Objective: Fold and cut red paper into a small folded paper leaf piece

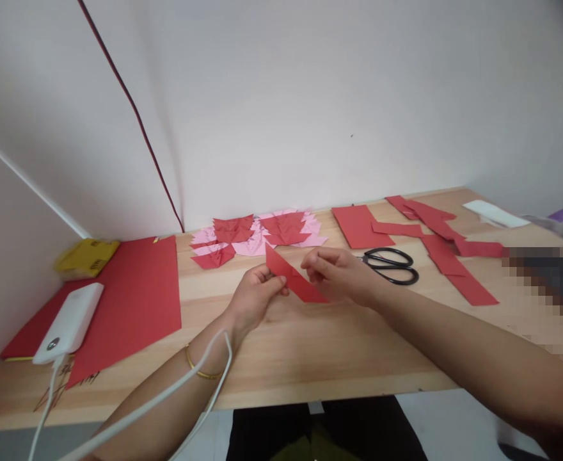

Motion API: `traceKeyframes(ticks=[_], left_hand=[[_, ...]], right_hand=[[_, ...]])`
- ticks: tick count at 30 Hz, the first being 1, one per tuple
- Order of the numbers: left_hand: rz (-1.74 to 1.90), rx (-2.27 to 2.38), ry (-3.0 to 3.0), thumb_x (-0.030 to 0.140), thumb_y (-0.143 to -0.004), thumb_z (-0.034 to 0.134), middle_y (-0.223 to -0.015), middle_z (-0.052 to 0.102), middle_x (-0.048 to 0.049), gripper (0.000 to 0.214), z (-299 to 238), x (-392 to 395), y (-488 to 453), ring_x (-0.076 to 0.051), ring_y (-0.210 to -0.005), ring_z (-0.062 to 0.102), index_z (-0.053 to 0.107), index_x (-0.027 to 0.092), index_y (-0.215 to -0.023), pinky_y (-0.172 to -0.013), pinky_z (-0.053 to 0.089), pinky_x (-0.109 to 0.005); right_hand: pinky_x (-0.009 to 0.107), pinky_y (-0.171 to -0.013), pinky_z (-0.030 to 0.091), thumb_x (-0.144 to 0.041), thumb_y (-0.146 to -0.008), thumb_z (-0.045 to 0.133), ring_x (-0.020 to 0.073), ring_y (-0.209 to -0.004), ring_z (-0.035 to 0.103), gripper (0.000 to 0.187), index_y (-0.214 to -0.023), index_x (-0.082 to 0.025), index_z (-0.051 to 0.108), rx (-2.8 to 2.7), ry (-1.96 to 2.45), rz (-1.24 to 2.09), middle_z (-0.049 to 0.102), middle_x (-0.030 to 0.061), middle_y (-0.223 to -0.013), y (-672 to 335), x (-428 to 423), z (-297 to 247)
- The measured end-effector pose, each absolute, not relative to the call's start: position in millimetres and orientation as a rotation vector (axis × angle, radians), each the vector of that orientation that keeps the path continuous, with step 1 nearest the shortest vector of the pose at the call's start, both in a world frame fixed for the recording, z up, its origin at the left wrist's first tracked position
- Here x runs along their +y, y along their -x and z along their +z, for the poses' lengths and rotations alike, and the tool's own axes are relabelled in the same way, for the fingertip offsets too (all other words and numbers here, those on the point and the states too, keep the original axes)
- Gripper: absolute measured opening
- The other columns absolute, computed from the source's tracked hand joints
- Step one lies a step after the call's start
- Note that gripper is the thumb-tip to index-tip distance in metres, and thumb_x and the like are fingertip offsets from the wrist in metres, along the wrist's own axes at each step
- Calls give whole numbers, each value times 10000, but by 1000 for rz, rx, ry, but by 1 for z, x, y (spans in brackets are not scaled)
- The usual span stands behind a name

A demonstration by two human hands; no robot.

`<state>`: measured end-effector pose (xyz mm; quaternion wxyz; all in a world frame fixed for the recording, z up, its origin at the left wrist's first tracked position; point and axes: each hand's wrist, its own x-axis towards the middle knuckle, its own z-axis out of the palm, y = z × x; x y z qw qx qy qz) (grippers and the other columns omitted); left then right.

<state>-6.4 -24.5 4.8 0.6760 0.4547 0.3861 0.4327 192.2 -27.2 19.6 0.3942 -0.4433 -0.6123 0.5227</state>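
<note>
Both my hands hold a folded red paper triangle (291, 276) just above the wooden table (310, 346). My left hand (255, 296) pinches its left lower edge, fingers closed. My right hand (341, 274) pinches its right side, fingers closed. Behind the paper lies a pile of folded red and pink paper pieces (257, 235). Black scissors (391, 266) lie just right of my right hand.
A big red paper sheet (132, 301) covers the table's left, with a white power bank (70, 320) and its cable on it. A yellow object (87, 256) sits by the left wall. Red paper strips (449, 250) and a red rectangle (361, 225) lie at right.
</note>
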Motion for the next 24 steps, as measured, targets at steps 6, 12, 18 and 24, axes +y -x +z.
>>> traceKeyframes(ticks=[6, 12, 18, 24], left_hand=[[890, 962, -1170, 291, -657, 740, -629, 622, -11, 208, 12, -31, 2, -94, -587, 532, 667, 122, -755, -601, 398, -222], [841, 988, -1199, 340, -663, 739, -631, 627, -15, 232, 13, -33, 1, -96, -585, 533, 661, 127, -711, -607, 410, -230], [880, 976, -1071, 278, -634, 741, -597, 619, -18, 196, 12, -30, 2, -90, -542, 529, 656, 113, -697, -588, 415, -233], [900, 857, -849, 216, -625, 750, -613, 620, -26, 192, 16, -29, 5, -77, -520, 513, 672, 100, -756, -554, 422, -228]], right_hand=[[226, -536, 340, -401, -855, 536, 92, -585, 459, 272, -737, -160, 585, -1829, 1143, 1229, 555, -7, -678, -186, -36, 29], [235, -544, 347, -372, -843, 539, 105, -596, 459, 242, -740, -156, 579, -1846, 1160, 1096, 543, 1, -673, -185, -34, 26], [263, -666, 441, -372, -894, 474, 128, -705, 551, 239, -892, -178, 613, -1862, 1046, 1067, 609, 22, -784, -190, -28, 20], [304, -748, 489, -287, -831, 598, 150, -792, 602, 198, -1018, -227, 619, -1967, 854, 884, 663, 52, -932, -201, -21, 15]])
